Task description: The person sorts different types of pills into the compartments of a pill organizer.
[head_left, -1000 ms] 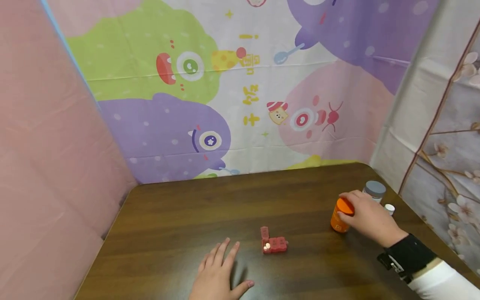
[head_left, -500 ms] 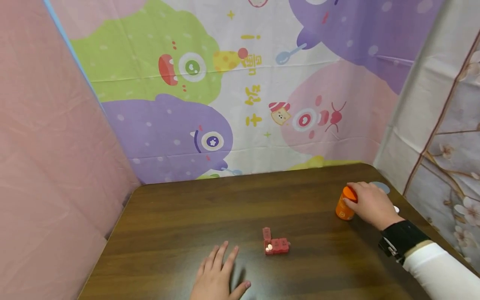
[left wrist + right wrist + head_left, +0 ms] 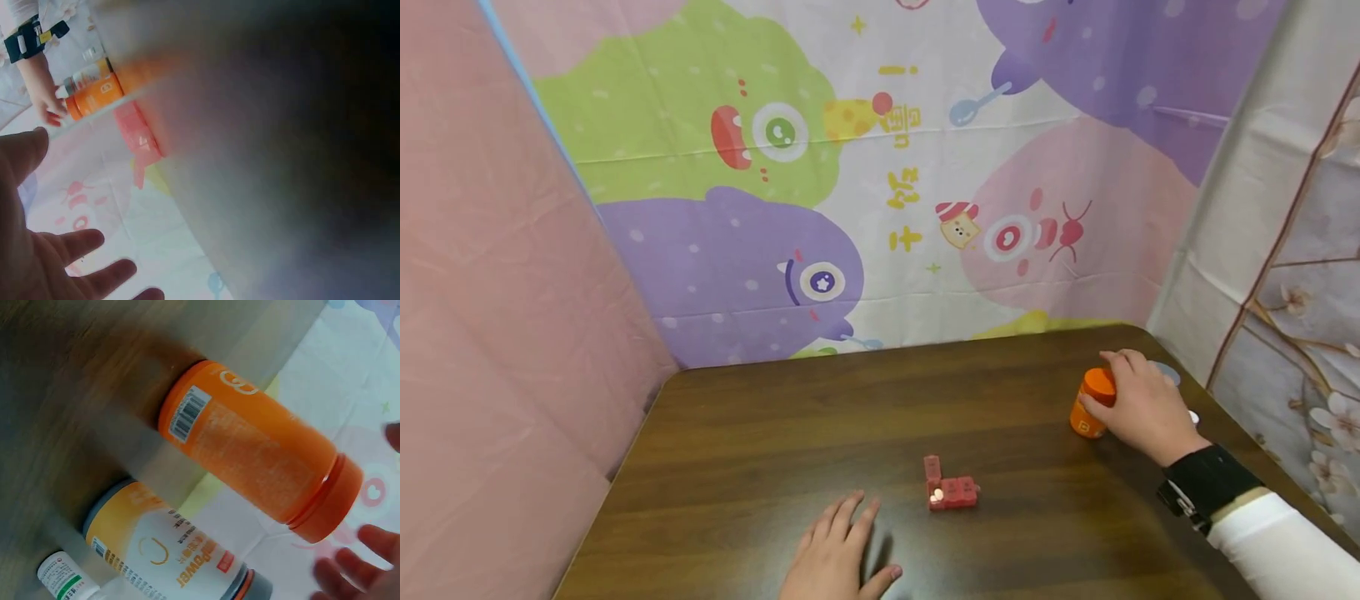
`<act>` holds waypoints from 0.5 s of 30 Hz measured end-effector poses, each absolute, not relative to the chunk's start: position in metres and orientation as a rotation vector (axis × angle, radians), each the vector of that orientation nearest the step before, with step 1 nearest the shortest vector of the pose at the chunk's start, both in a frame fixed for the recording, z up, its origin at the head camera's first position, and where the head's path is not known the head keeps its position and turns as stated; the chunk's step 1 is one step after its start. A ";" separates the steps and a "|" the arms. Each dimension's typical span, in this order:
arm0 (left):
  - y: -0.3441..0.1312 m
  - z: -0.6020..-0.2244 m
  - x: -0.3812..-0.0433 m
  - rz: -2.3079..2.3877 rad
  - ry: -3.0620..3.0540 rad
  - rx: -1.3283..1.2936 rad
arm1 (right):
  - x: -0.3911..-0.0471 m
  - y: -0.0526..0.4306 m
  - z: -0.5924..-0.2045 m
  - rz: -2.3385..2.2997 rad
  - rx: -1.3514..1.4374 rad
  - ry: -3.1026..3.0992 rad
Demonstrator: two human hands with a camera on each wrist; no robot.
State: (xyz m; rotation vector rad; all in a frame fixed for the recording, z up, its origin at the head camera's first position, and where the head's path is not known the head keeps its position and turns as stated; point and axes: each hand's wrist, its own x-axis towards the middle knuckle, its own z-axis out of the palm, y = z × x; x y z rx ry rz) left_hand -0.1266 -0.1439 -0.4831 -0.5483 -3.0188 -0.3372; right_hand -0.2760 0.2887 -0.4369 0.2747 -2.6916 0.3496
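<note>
An orange screw-cap bottle (image 3: 1090, 404) stands upright on the table's right side. My right hand (image 3: 1146, 408) is beside its cap; in the right wrist view the fingertips (image 3: 377, 540) are apart from the orange bottle (image 3: 256, 450). A red pill organizer (image 3: 953, 492) lies near the middle with one lid raised and white pills (image 3: 936, 496) in that compartment. To its left, my left hand (image 3: 835, 550) is spread low over the table with nothing in it; whether it touches the wood cannot be told.
Behind my right hand, a grey-capped yellow and white bottle (image 3: 169, 544) and a small white bottle (image 3: 65, 578) stand by the orange one. The wooden table (image 3: 790, 425) is bordered by a cartoon cloth (image 3: 910, 308) behind and hangings at both sides.
My right hand has carried the orange bottle toward the back right and set it beside the other bottles, and its fingers have loosened. The left hand has hardly moved.
</note>
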 end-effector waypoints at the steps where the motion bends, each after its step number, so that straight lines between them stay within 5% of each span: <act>1: -0.144 -0.482 -0.129 -0.352 -3.022 -0.576 | -0.274 0.287 -0.437 0.350 0.284 -2.645; 15: -0.125 -0.464 -0.175 -0.323 -3.057 -0.725 | -0.221 0.181 -0.463 0.294 0.991 -2.734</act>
